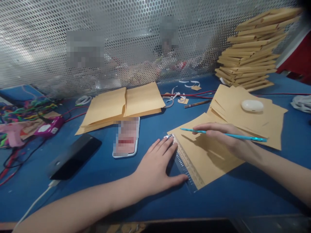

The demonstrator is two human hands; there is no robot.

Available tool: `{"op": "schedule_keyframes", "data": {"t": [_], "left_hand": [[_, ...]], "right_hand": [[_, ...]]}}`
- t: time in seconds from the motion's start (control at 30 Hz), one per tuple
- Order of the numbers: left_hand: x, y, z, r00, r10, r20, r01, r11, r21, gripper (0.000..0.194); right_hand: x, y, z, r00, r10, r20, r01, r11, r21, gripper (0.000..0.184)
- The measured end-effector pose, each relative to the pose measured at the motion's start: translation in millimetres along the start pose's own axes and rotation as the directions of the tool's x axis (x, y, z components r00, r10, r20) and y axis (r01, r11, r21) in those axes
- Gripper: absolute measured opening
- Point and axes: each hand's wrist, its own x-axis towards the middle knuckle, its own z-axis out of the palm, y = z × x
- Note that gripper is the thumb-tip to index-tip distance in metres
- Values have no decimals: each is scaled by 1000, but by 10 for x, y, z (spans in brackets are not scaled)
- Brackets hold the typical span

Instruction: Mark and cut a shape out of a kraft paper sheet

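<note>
My left hand point(159, 165) lies flat with fingers spread on a clear plastic ruler point(186, 161), which runs along the left edge of a brown paper sheet point(209, 155) on the blue table point(102, 171). Over that sheet my right hand point(223, 137) holds a thin turquoise pen point(243, 136) pinched level between its fingers, the tip pointing left.
A phone point(126, 137) and a black power bank point(73, 157) with a white cable lie to the left. Folded brown envelopes point(123, 103) sit behind, more sheets with a white earbud case point(252, 105) to the right, a tall envelope stack point(252, 55) far right. A perforated metal screen point(121, 38) closes the back.
</note>
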Motion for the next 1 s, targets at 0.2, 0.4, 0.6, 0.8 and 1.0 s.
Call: {"op": "schedule_keyframes", "data": {"t": [0.2,0.4,0.6,0.8,1.0], "left_hand": [[67,-73,-1,1000,-6,-11,6,1000,-16,86],[90,-106,2,1000,9,10,-9,999,-39,83],[98,-92,-3,1000,-7,27,8,1000,-30,84],[95,-107,11,1000,0,9,0,999,-36,83],[96,-120,22,1000,1,8,-1,1000,-23,84]], "right_hand": [[38,-6,91,997,73,27,-73,997,8,26],[65,-2,115,995,95,19,-94,995,-40,24],[65,-19,133,989,134,58,-135,991,13,29],[56,-54,136,981,163,105,-170,983,66,31],[58,-63,136,985,145,90,-147,989,24,27]]}}
